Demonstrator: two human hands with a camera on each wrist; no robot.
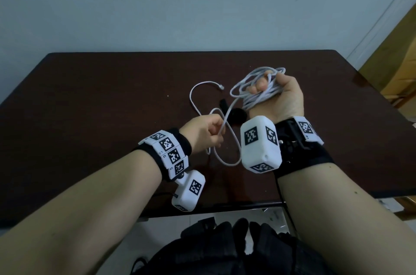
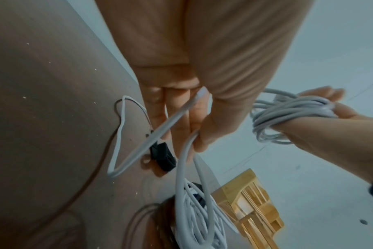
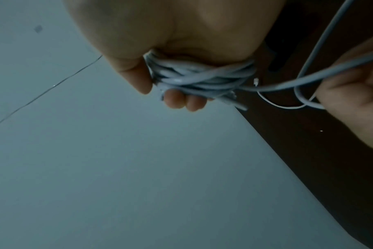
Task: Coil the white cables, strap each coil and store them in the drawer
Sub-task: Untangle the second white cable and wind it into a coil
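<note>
My right hand (image 1: 273, 92) is raised above the dark table (image 1: 90, 99) with several turns of white cable (image 1: 254, 87) wound round its palm and fingers; the coil (image 3: 202, 75) shows wrapped across the hand in the right wrist view. My left hand (image 1: 208, 134) pinches the loose run of the same cable (image 2: 187, 146) lower and to the left. The free end with its plug (image 1: 221, 87) loops over the table behind my hands. Black straps (image 1: 238, 114) lie on the table between my hands; one black strap (image 2: 162, 156) shows in the left wrist view.
A pale wall stands behind the table. A light wooden piece of furniture (image 1: 398, 60) stands at the right, past the table's edge. A black bag (image 1: 236, 250) sits below the table's near edge. A dark thin wire (image 2: 91, 168) runs across the tabletop.
</note>
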